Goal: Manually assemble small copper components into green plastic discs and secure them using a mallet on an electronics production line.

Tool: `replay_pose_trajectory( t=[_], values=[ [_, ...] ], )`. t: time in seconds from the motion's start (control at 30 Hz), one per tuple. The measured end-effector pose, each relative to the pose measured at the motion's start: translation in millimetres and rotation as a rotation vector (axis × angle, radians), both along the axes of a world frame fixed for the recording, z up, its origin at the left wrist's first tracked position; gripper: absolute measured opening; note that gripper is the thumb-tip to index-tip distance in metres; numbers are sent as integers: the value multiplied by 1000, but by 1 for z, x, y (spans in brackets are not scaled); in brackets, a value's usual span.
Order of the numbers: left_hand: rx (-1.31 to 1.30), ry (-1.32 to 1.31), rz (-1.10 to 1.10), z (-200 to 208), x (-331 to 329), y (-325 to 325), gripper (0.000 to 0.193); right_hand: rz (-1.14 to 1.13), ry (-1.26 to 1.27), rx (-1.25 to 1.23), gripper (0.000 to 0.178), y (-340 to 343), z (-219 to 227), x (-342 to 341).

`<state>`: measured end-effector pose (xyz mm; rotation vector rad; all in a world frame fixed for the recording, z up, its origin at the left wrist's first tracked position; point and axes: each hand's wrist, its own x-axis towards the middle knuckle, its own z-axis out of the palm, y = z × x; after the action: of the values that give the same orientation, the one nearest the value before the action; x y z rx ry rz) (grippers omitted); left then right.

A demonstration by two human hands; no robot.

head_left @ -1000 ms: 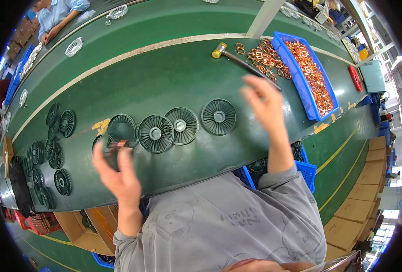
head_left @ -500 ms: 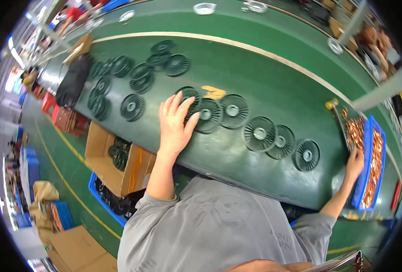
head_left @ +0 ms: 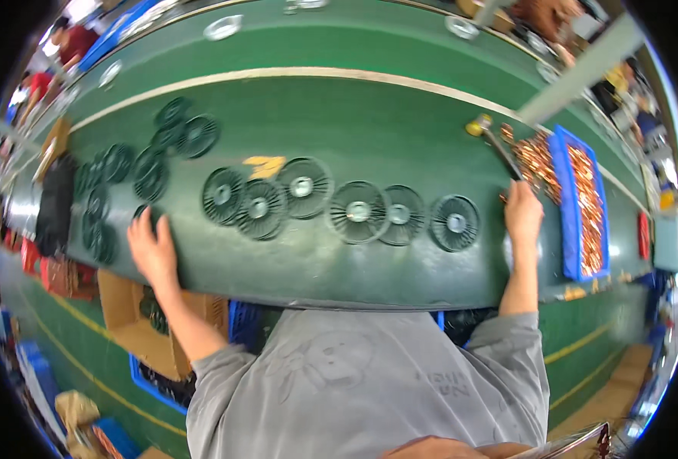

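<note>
My right hand [head_left: 524,214] is closed round the dark handle of a hammer [head_left: 505,153], whose yellow head [head_left: 479,125] points away from me over the bench. On the left, my left hand [head_left: 154,249] spreads its fingers over a dark green slotted disc [head_left: 144,212]. Most of that disc is hidden by the hand, so I cannot tell whether they touch. Between my hands lies a row of similar round discs with pale hubs, among them a pair of overlapping ones [head_left: 358,212] and a single one [head_left: 455,222] nearest the hammer.
Loose copper-coloured parts [head_left: 536,162] lie beside a blue bin [head_left: 572,206] filled with more. More green discs [head_left: 198,136] are scattered at the far left. Below the bench edge stands a cardboard box [head_left: 125,314] with discs inside. A grey post [head_left: 583,69] rises at the right.
My left hand has moved left from the middle discs to a separate one. My right hand has shifted off the blue bin's edge with the hammer. The whole view has turned.
</note>
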<state>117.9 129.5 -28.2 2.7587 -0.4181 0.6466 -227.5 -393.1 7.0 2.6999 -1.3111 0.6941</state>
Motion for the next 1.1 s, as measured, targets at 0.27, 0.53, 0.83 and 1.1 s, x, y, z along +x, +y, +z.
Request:
replay_pose_trajectory(
  t=[0.27,0.53,0.83,1.1],
  values=[
    [-517,19,125,17,-17,-19,41,31,-86,115,20,25,2,-15],
    [-1244,73,-217,42,-78,-96,36,404,-436,162,9,70,24,-6],
    [-1279,1053,-782,63,-172,-201,34,837,-615,43,23,152,47,29],
    [-1316,1206,-748,55,-191,-208,30,1026,-550,92,20,186,50,63]
  ],
)
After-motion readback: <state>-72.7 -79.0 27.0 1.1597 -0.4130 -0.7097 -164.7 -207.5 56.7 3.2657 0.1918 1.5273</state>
